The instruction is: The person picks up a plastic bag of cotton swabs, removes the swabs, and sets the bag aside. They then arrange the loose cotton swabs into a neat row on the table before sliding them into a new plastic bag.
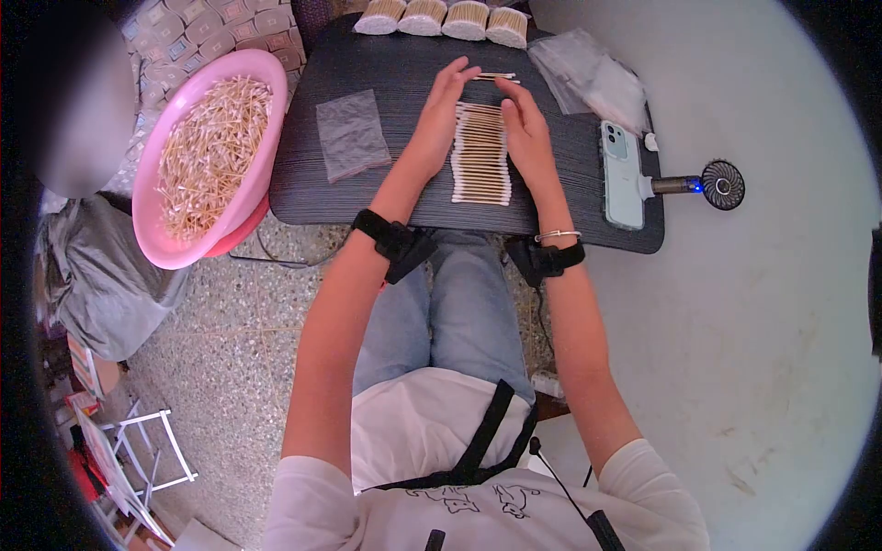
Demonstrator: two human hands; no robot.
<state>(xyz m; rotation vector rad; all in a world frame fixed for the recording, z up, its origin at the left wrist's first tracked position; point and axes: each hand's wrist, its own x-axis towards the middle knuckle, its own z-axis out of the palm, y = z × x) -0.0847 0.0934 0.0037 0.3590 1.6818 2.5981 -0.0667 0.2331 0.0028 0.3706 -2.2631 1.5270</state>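
Observation:
On the dark table (413, 197), many cotton swabs (480, 156) lie side by side in a flat column, their white tips at the left and right. My left hand (446, 110) rests along the column's upper left side, fingers stretched forward. Along the upper right side is my right hand (525, 124), its fingers extended and slightly bent. A few loose swabs (496, 76) lie beyond the column, between the fingertips of both hands. An empty clear plastic bag (353, 135) lies flat to the left of my left hand.
A pink basin (152, 197) full of swabs stands left of the table. Several bundled swab packs (466, 20) line the far edge. Plastic bags (597, 78) lie at the back right. A phone (623, 184) and a small fan (722, 185) are at the right edge.

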